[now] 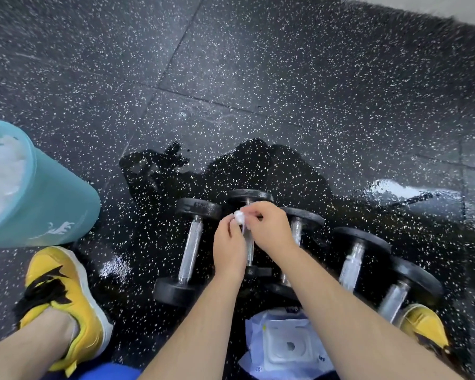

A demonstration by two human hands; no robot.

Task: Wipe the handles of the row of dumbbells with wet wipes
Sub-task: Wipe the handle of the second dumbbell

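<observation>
Closest in, between the person's knees, lies a white soft pack of wet wipes (285,344) with its plastic flap shut, on the black speckled rubber floor (285,78). Just beyond it stands the row of five black-ended dumbbells with metal handles (191,248), side by side and running from centre to lower right.

The left hand (229,242) and right hand (269,226) are together over the second dumbbell from the left, both pinching a small crumpled white wipe (239,217) between fingertips. The wipe is held above that handle; whether it touches the metal cannot be told, since the hands hide most of the bar.

As a judgement, the job is in its early or middle stretch. All visible handles glisten and the floor around them is wet, so nothing shows which bars have been wiped. If work runs left to right, three handles on the right remain.

A teal plastic bucket (52,201) holding something white sits at the left, near a yellow shoe (66,297).
</observation>
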